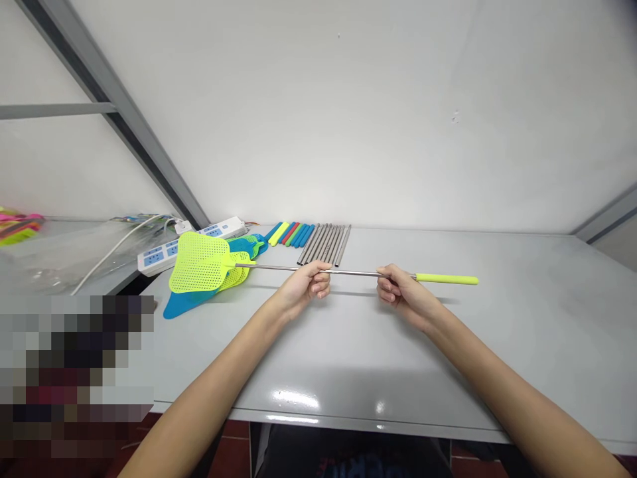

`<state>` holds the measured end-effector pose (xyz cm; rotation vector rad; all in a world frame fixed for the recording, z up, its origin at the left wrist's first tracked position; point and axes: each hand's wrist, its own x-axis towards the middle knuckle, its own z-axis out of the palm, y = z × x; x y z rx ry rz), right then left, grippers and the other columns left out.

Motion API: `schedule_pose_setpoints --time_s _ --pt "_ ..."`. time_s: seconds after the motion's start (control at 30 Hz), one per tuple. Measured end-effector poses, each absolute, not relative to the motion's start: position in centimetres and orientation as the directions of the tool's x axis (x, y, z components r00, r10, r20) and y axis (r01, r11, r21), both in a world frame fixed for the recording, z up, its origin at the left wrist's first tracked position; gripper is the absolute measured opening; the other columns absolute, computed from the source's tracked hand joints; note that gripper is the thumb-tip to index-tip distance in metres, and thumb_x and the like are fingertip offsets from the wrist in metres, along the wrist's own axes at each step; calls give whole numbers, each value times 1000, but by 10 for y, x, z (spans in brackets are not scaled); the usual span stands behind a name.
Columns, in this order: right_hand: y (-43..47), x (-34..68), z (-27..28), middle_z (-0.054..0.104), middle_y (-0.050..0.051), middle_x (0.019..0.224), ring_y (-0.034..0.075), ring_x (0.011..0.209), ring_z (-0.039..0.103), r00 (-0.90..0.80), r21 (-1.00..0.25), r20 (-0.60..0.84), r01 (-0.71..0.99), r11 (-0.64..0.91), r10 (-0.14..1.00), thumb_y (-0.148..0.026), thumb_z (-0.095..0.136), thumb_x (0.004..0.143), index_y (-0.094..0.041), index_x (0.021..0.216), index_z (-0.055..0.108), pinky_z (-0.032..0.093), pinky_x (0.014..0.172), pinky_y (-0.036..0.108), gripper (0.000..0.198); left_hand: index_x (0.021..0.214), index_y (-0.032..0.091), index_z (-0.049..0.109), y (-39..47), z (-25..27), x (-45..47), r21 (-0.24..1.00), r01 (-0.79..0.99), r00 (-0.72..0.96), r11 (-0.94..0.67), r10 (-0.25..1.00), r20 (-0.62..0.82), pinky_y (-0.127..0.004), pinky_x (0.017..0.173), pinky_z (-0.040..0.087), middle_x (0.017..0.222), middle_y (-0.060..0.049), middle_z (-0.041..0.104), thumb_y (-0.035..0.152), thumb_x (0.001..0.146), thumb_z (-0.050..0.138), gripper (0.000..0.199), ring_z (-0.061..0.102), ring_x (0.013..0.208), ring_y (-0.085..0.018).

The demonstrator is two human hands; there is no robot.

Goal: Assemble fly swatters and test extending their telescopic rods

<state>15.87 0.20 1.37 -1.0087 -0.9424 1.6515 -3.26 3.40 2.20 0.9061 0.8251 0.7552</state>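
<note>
A fly swatter (200, 261) with a yellow-green mesh head, a thin metal rod and a yellow-green grip is held level above the table. My left hand (309, 284) is closed around the middle of its rod, thumb on top. Farther right, my right hand (397, 292) pinches the same rod just short of the grip. The rod looks extended. Behind the held head, on the table, are more swatter heads, including a blue one (186, 305) and a yellow-green one (239, 272), partly hidden by it.
Metal tubes (323, 244) lie in a row at the back, beside several coloured grips (293, 234). A white power strip (154, 259) with a cable sits at the left. Clear plastic bags (89, 249) cover the adjoining surface. The grey table (537, 332) meets a white wall behind.
</note>
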Motion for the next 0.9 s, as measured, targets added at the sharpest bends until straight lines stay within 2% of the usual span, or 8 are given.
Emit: schedule_pose_setpoints --time_s 0.67,0.9 --pt "4 164 19 22 -6 47 7 42 24 -215 -919 -189 -305 -250 958 -25 48 69 -18 48 27 22 43 23 30 46 19 20 40 23 -40 878 -201 489 434 821 -294 -20 42 30 37 7 18 23 72 41 34 29 33 -6" --pt "6 167 18 23 -6 47 6 42 25 -227 -923 -213 -272 -272 950 -29 49 69 -18 48 28 23 44 23 31 46 19 22 40 20 -43 909 -128 488 396 823 -290 -20 42 30 39 7 18 26 73 41 34 31 35 -6"
